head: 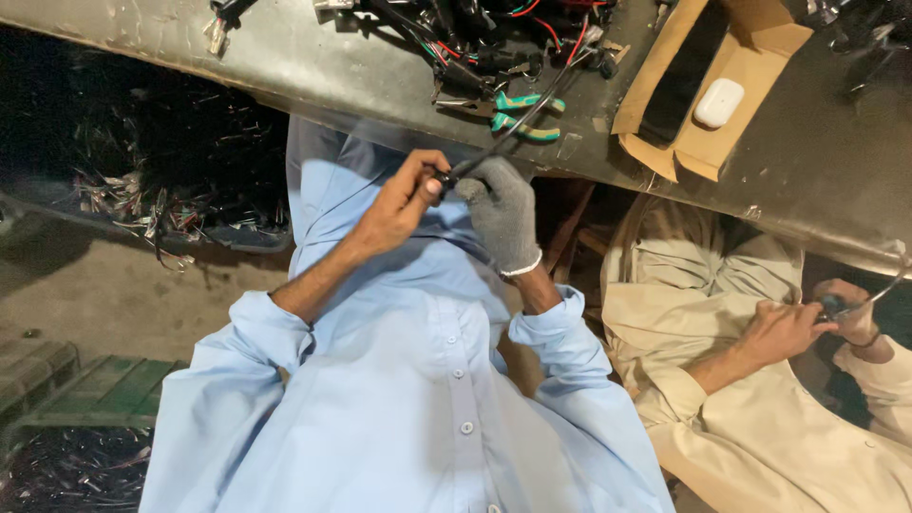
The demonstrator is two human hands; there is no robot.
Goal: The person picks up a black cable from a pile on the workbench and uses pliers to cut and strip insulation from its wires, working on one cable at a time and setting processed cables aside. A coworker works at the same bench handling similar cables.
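1. Hands first: your left hand (404, 201) is bare, your right hand (503, 223) wears a grey knit glove, and both are raised in front of your light blue shirt (418, 380), just below the edge of the surface (817, 161).
2. Your left grip is closed on a thin black cable (494, 152), pinched between thumb and fingers at its near end.
3. Your right grip is curled shut just beside that pinch, touching the same cable end; how much of it the glove holds you cannot tell.
4. From your hands the cable runs up and to the right, onto the surface, passing over 1 pair of green-handled pliers (525, 116).
5. A tangle of black, red and green wires (494, 38) lies beyond the pliers.
6. An open cardboard box (703, 142) with a small white case (718, 103) sits to the right.
7. A co-worker in beige works at your right, their hand (781, 328) holding another wire.
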